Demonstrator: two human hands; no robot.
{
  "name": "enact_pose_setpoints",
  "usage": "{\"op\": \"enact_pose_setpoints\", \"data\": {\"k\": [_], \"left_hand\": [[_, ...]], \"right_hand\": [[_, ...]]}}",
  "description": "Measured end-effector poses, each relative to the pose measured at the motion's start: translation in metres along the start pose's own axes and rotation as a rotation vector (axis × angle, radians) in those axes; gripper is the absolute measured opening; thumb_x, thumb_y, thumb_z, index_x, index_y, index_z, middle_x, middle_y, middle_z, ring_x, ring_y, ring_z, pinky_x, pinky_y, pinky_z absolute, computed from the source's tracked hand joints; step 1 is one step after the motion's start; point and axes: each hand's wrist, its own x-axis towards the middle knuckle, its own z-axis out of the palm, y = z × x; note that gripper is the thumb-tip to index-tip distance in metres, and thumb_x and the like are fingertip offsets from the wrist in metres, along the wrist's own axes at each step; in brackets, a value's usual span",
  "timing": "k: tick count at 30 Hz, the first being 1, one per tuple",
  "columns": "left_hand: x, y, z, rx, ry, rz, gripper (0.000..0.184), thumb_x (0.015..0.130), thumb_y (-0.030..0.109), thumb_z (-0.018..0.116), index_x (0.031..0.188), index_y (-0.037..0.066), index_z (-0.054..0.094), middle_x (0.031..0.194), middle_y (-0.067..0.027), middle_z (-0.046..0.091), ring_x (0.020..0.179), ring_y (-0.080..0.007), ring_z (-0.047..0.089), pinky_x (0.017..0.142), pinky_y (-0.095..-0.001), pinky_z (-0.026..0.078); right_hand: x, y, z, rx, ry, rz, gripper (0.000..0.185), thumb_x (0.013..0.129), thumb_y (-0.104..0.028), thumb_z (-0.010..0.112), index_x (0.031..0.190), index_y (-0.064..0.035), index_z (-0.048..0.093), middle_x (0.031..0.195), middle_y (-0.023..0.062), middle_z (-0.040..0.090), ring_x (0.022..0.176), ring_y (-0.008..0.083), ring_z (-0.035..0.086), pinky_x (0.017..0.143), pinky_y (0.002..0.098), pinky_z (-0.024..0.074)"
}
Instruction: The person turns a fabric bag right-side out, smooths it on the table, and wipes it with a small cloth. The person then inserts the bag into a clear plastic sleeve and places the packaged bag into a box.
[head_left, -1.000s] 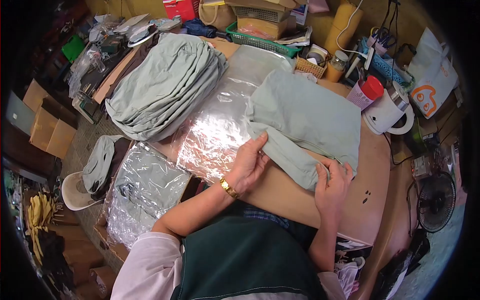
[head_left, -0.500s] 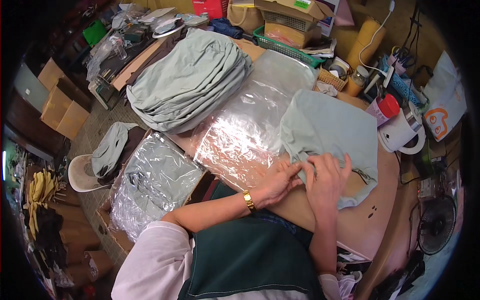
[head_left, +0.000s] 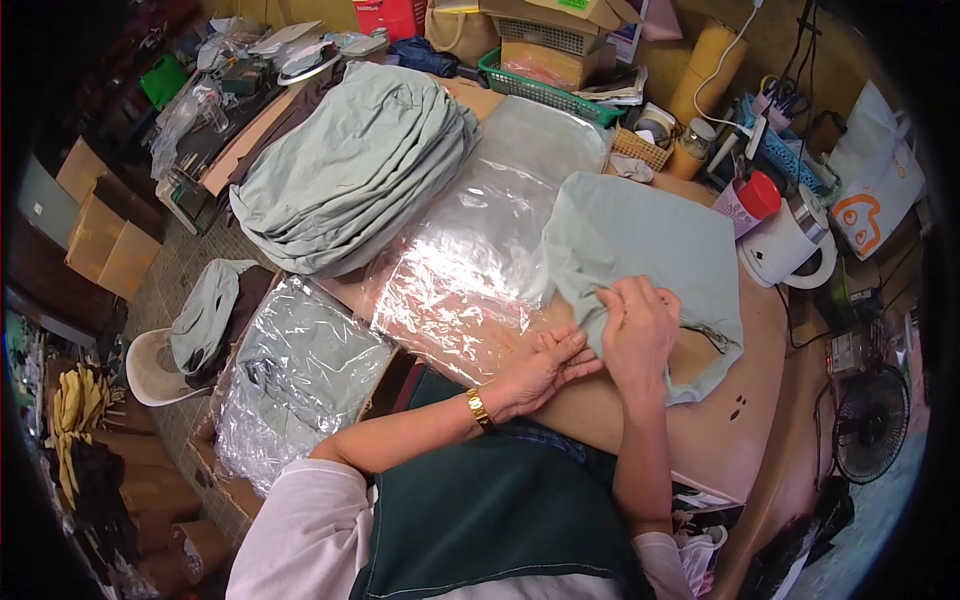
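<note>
One table (head_left: 720, 440) bears a fabric pile (head_left: 340, 180), clear plastic (head_left: 455, 265) and, right of the plastic, a pale green cloth (head_left: 655, 230). The right hand (head_left: 640, 325), fingers curled, pinches the cloth's gathered near side; the left hand (head_left: 545, 372) is half open, fingertips at the same edge.

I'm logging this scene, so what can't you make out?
- Head view: the cloth where left hand and right hand meet, hidden behind them.
- Head view: number of clear plastic sheets, lost in glare.
- Head view: kettle marking, too small.
- Head view: red item's top, cut off by upper edge.
</note>
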Motion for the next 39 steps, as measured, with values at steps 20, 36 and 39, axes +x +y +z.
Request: {"op": "enact_pose_setpoints", "data": {"k": [20,36,39], "left_hand": [[0.011,0.02,-0.003,0.075,0.241,-0.105,0.035,0.091,0.037,0.067,0.108,0.009,0.057,0.102,-0.0006,0.059,0.089,-0.01,0.058,0.079,-0.0261,0.049],[-0.01,0.063,0.015,-0.107,0.085,0.038,0.047,0.096,0.036,0.056,0.128,0.002,0.049,0.13,-0.0124,0.057,0.123,-0.0238,0.053,0.107,-0.0434,0.043],[-0.016,0.082,-0.02,-0.332,0.093,0.093,0.046,0.098,0.034,0.053,0.13,0.0,0.05,0.124,-0.0151,0.061,0.114,-0.0257,0.06,0.104,-0.0427,0.046]], "right_hand": [[-0.026,-0.011,-0.002,0.011,-0.071,0.109,0.022,0.092,-0.021,0.06,0.076,-0.0064,0.057,0.058,0.0159,0.053,0.063,0.0358,0.051,0.067,0.0438,0.04],[-0.046,0.034,-0.051,0.401,-0.307,0.091,0.034,0.073,-0.025,0.079,0.097,-0.0049,0.067,0.092,0.0168,0.067,0.09,0.0348,0.061,0.088,0.0414,0.0436],[-0.084,0.081,-0.069,0.119,-0.693,0.323,0.044,0.069,-0.024,0.082,0.103,-0.002,0.067,0.093,0.0181,0.067,0.099,0.0376,0.059,0.092,0.0427,0.0442]]}}
